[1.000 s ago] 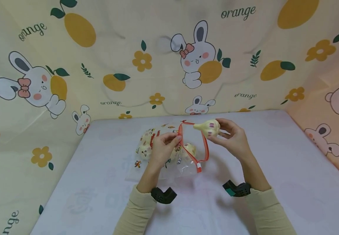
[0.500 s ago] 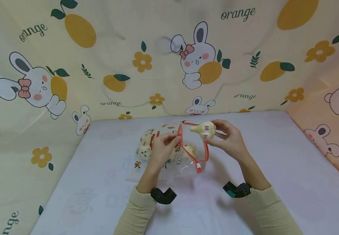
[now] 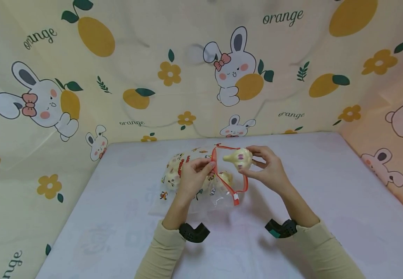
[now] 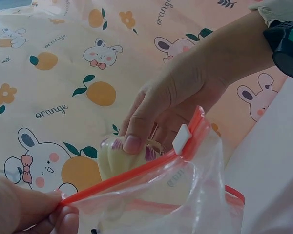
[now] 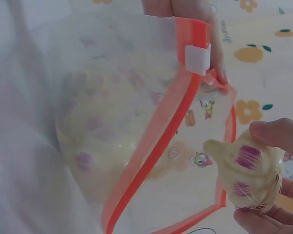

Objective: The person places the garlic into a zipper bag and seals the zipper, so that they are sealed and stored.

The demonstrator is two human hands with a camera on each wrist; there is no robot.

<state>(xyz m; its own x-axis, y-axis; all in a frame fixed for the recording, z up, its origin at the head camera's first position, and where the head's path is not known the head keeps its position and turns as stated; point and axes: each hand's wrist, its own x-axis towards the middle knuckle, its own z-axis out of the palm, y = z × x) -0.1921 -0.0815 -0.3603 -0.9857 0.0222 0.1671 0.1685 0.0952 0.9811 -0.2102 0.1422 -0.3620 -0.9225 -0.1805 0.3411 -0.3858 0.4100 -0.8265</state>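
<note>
A clear zip bag (image 3: 189,201) with printed cartoon figures lies on the table, its red-edged mouth held apart toward the right. Pale garlic bulbs show through its plastic. My left hand (image 3: 195,176) pinches the red zip edge (image 4: 122,183) between thumb and fingers. With thumb and fingertips my right hand (image 3: 269,170) holds a garlic bulb (image 3: 239,158), pale with purple patches, by its root end. In the right wrist view this garlic bulb (image 5: 251,168) has its stem pointing at the bag's mouth. A white slider (image 5: 198,58) sits on the zip.
A white cloth covers the table (image 3: 100,232). Behind it and at the sides hangs a curtain (image 3: 194,97) printed with rabbits and oranges. Each wrist wears a black camera band, such as the right band (image 3: 281,228).
My right hand has moved left and slightly down with the garlic bulb, bringing it over the bag's mouth. The left hand and the bag have stayed in place.
</note>
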